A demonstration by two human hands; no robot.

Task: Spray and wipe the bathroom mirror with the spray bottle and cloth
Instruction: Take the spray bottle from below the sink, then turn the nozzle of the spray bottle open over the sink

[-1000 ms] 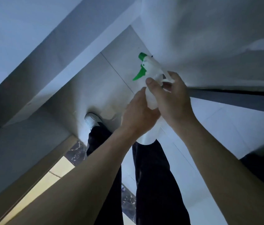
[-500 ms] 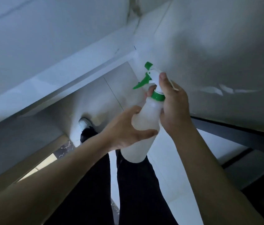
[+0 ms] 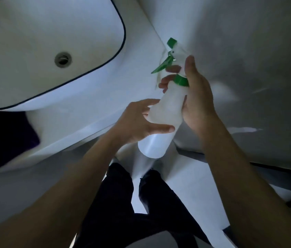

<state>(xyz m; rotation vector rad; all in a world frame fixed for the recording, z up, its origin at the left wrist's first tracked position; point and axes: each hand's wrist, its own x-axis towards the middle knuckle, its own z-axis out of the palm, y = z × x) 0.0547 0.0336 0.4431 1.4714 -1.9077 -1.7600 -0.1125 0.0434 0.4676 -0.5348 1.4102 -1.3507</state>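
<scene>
A translucent white spray bottle (image 3: pixel 164 113) with a green collar, trigger and nozzle tilts upward at mid-frame. My right hand (image 3: pixel 196 97) grips its neck just below the collar, thumb along the spray head and fingertips showing on the far side under the trigger. My left hand (image 3: pixel 137 120) cups the bottle's body from the left with the thumb laid across its lower part. A dark purple cloth (image 3: pixel 7 138) lies on the white counter at the left. The mirror is not in view.
A white basin (image 3: pixel 33 42) with a dark rim line and a round drain sits at the upper left in the counter (image 3: pixel 80 126). A pale wall fills the right side. My dark trousers and light floor tiles show below.
The view has lifted, so the basin, counter and cloth now show. The bottle has risen with both hands, and my left hand still holds its body.
</scene>
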